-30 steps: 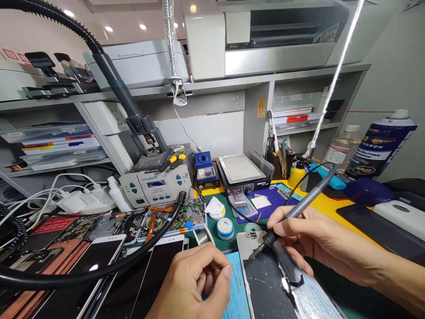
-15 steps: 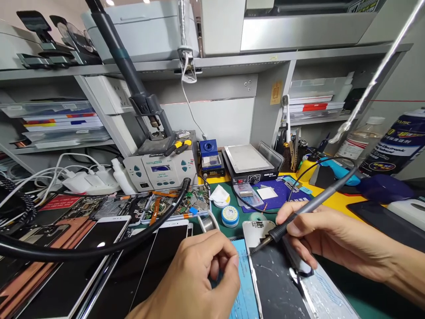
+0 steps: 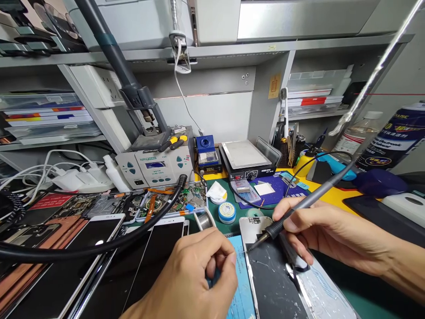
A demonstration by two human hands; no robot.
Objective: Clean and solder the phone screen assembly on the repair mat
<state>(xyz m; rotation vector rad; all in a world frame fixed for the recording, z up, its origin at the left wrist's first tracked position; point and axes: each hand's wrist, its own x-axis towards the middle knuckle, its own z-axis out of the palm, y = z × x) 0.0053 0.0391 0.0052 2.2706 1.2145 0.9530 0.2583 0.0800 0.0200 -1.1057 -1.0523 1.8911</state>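
Observation:
My right hand point(image 3: 307, 230) grips a soldering iron point(image 3: 305, 201) like a pen, its tip angled down to the left. That tip meets the left edge of an opened phone panel point(image 3: 272, 270), white at the top with a dark face. My left hand point(image 3: 206, 270) is closed in a pinch beside the tip. A thin wire point(image 3: 242, 252) reaches from those fingertips to the iron's tip; its other end is hidden by the hand. Under the left fingers lies a light-blue pad point(image 3: 239, 283). Behind that hand stands a spool of wire point(image 3: 205, 219).
Phones point(image 3: 146, 266) lie to the left, crossed by a thick black hose point(image 3: 99, 250) from the rework station point(image 3: 156, 164). A round tin point(image 3: 227, 213), a hot plate point(image 3: 247, 155) and a tray of circuit boards point(image 3: 166, 204) are behind. Bottles and a spray can point(image 3: 393, 137) stand at right.
The view has shifted slightly, so the scene sits a little further left and higher. Both hands keep nearly the same pose, with the iron's tip still at the panel's edge.

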